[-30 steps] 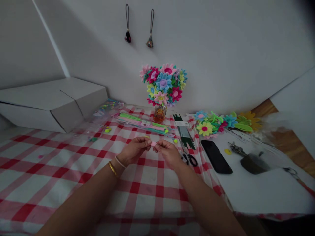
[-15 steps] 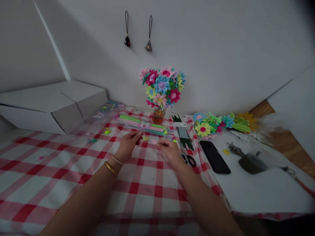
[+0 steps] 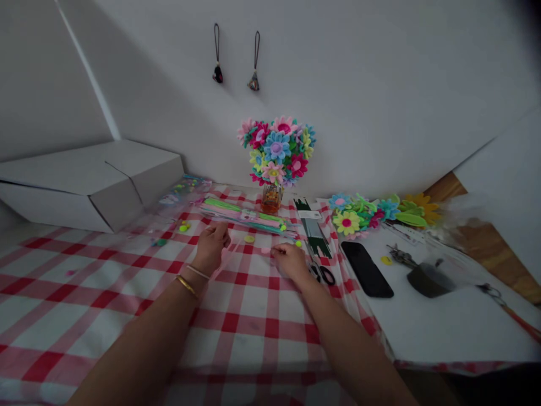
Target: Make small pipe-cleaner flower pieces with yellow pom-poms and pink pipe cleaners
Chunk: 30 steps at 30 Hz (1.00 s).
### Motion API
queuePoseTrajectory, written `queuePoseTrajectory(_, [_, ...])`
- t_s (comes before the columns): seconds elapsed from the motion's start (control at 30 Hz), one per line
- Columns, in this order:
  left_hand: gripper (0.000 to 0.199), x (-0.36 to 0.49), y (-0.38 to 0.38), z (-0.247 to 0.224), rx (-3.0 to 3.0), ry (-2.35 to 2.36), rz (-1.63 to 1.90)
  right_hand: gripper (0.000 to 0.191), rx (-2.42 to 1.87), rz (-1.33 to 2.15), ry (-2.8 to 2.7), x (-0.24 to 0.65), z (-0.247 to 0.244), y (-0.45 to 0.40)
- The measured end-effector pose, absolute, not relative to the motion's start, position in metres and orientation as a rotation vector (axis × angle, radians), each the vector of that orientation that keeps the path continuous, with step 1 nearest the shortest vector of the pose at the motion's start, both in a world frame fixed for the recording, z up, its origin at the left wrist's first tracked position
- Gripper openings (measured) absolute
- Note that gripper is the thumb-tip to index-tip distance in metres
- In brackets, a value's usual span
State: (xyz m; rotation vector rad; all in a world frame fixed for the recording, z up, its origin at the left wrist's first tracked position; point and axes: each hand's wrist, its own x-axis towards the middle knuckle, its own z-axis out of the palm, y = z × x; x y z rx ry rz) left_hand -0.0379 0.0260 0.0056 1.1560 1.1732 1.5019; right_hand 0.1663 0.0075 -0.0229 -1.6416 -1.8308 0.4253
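- Left hand [image 3: 212, 243] rests curled on the cloth [image 3: 253, 316], apparently empty; right hand [image 3: 288, 259] pinches a small pink piece [image 3: 266, 250], grip unclear.
- Loose yellow dots [image 3: 249, 239] nearby could scatter if a hand brushes them.

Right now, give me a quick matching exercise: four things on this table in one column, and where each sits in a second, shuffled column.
Things:
1. scissors
2. phone
3. flower vase
4. white box

Places:
A. far left, against the wall
B. on the white surface, right of the checked cloth
C. just right of the right hand
D. at the back, middle, by the wall

Pairs: 1-C, 2-B, 3-D, 4-A
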Motion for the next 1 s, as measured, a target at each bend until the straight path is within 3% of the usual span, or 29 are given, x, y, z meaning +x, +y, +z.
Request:
queuePoseTrajectory(0.17, [0.018,-0.036,0.026,0.005,1.168,1.161,1.511,0.014,-1.634,0.392,-1.875,0.168,-0.021,0.006])
queuePoseTrajectory(0.43, [0.035,-0.035,0.02,0.009,1.312,1.201,1.557,0.019,-1.724,0.278,-1.961,0.166,-0.009,0.001])
queuePoseTrajectory(0.57, [0.036,-0.037,0.022,0.003,1.357,1.295,1.519,0.031,-1.771,0.145,-1.967,0.196,0.021,-0.012])
queuePoseTrajectory(0.7, [0.018,-0.034,0.026,-0.004,1.395,1.314,1.513,0.046,-2.222,-0.041,-1.756,0.266,0.044,-0.032])
queuePoseTrajectory(0.83, [0.018,-0.028,0.026,-0.006,1.408,1.247,1.482,0.077,-2.74,0.013,-1.453,0.331,0.031,-0.036])
queuePoseTrajectory(0.9, [0.016,-0.026,0.025,-0.006,1.429,1.257,1.431,0.078,-2.774,0.177,-1.455,0.348,0.019,-0.033])
queuePoseTrajectory(1.0, [0.014,-0.025,0.023,-0.005,1.451,1.284,1.377,0.08,-2.786,0.156,-1.454,0.357,0.006,-0.025])
